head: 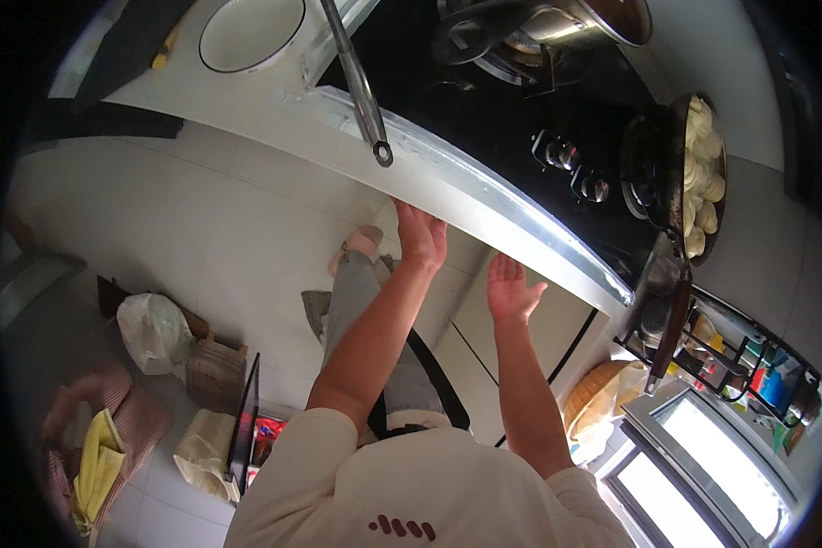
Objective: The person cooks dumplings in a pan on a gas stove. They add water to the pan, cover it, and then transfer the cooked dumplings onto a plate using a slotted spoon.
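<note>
My left hand (421, 236) is at the underside of the white countertop edge (411, 175), palm turned up, with its fingertips partly hidden by the edge. To its right, my right hand (514, 291) is held palm up just below the same edge, thumb spread out, with nothing in it. Beyond the edge lies a black glass gas hob (466, 116). A metal utensil handle (363, 103) juts over the counter edge above my left hand. On the hob's right stands a frying pan (683, 137) of pale dumplings or buns (702, 178), and a steel saucepan (562, 27) is at the top.
A white enamel bowl (252, 34) with a dark rim is on the counter. Right of the hob is a black wire rack (726, 342) with jars and packets, near a woven basket (592, 390). Plastic bags (154, 332) and a yellow cloth (99, 466) are at the left.
</note>
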The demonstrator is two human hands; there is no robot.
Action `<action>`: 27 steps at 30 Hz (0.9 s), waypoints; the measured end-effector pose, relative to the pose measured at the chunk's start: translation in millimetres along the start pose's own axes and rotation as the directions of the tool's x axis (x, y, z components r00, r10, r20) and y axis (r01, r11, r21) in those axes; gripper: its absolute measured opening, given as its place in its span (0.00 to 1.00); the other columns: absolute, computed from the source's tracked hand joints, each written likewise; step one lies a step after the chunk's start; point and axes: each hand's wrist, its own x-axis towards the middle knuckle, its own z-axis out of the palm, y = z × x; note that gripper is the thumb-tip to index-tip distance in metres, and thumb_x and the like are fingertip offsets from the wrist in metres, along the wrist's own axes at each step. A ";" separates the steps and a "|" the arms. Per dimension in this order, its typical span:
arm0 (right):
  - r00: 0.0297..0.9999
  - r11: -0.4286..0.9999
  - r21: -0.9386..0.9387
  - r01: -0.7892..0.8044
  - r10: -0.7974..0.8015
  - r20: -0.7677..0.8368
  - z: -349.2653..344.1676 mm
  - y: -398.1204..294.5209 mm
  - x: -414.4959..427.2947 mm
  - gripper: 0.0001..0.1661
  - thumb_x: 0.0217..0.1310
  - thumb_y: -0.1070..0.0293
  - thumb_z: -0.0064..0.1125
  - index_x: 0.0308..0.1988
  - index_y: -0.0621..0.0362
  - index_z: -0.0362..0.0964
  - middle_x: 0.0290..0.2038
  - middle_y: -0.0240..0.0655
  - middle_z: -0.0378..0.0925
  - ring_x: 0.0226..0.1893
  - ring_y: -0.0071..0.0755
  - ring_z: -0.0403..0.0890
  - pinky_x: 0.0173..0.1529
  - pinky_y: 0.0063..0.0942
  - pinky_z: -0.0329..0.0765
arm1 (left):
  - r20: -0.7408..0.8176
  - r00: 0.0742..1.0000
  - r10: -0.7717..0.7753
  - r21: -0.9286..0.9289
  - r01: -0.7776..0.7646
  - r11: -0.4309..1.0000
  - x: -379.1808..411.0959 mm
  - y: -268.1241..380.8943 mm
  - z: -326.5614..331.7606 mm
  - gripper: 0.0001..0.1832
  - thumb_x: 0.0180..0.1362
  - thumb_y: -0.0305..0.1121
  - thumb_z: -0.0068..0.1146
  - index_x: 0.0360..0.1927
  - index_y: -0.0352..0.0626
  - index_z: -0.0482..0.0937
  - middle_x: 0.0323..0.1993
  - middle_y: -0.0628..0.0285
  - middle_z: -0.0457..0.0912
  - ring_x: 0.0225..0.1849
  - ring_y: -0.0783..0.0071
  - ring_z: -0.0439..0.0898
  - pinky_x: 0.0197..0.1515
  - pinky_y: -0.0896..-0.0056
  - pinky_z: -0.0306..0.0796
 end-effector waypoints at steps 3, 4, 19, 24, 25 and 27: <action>0.968 0.981 0.192 -0.013 -0.036 0.247 6.1 -6.7 33.4 0.41 0.59 0.32 0.44 0.55 0.55 0.66 0.54 0.38 0.71 0.55 0.42 0.71 0.61 0.41 0.67 | -0.015 1.000 -0.004 0.014 0.004 1.000 4.9 -1.4 -4.2 0.25 0.67 0.55 0.35 0.61 0.53 0.64 0.59 0.70 0.69 0.58 0.73 0.69 0.59 0.67 0.65; 0.963 0.976 0.217 -0.001 -0.057 0.262 7.5 -3.7 32.8 0.42 0.58 0.31 0.44 0.56 0.56 0.66 0.55 0.38 0.71 0.55 0.42 0.70 0.61 0.41 0.67 | -0.013 1.000 -0.002 0.011 0.002 1.000 6.8 -1.3 -5.1 0.25 0.67 0.55 0.35 0.61 0.54 0.64 0.59 0.70 0.69 0.58 0.73 0.69 0.59 0.67 0.65; 0.925 0.959 0.247 -0.137 0.034 0.378 -37.4 -0.8 8.5 0.44 0.59 0.28 0.38 0.38 0.67 0.66 0.42 0.43 0.73 0.46 0.43 0.73 0.62 0.45 0.66 | 0.075 0.995 0.069 0.093 -0.075 0.993 -26.6 3.9 -45.3 0.23 0.66 0.60 0.36 0.33 0.53 0.70 0.32 0.73 0.73 0.34 0.77 0.70 0.50 0.68 0.65; 0.978 0.986 -0.154 -0.063 0.091 0.186 -80.2 -6.1 -17.4 0.31 0.65 0.40 0.44 0.38 0.62 0.69 0.37 0.42 0.74 0.42 0.42 0.75 0.57 0.42 0.72 | -0.025 0.988 0.153 0.242 -0.143 0.960 -64.6 9.4 -76.0 0.13 0.65 0.48 0.48 0.35 0.52 0.68 0.27 0.75 0.71 0.32 0.83 0.70 0.43 0.75 0.67; 0.973 0.941 -0.324 -0.099 0.160 0.165 -85.3 -10.5 -24.3 0.31 0.65 0.41 0.44 0.37 0.62 0.69 0.35 0.41 0.75 0.38 0.40 0.76 0.52 0.40 0.74 | -0.016 0.986 0.167 0.256 -0.157 0.954 -70.2 11.0 -84.1 0.12 0.65 0.47 0.49 0.35 0.52 0.67 0.26 0.75 0.71 0.32 0.84 0.70 0.42 0.75 0.67; 0.956 0.762 -0.626 -0.166 0.281 0.088 -96.7 -26.1 -37.0 0.29 0.66 0.43 0.45 0.37 0.62 0.70 0.31 0.38 0.75 0.31 0.35 0.77 0.42 0.34 0.79 | -0.012 0.981 0.191 0.287 -0.180 0.941 -83.4 13.3 -98.5 0.11 0.66 0.46 0.49 0.36 0.52 0.66 0.25 0.75 0.70 0.31 0.85 0.70 0.41 0.76 0.67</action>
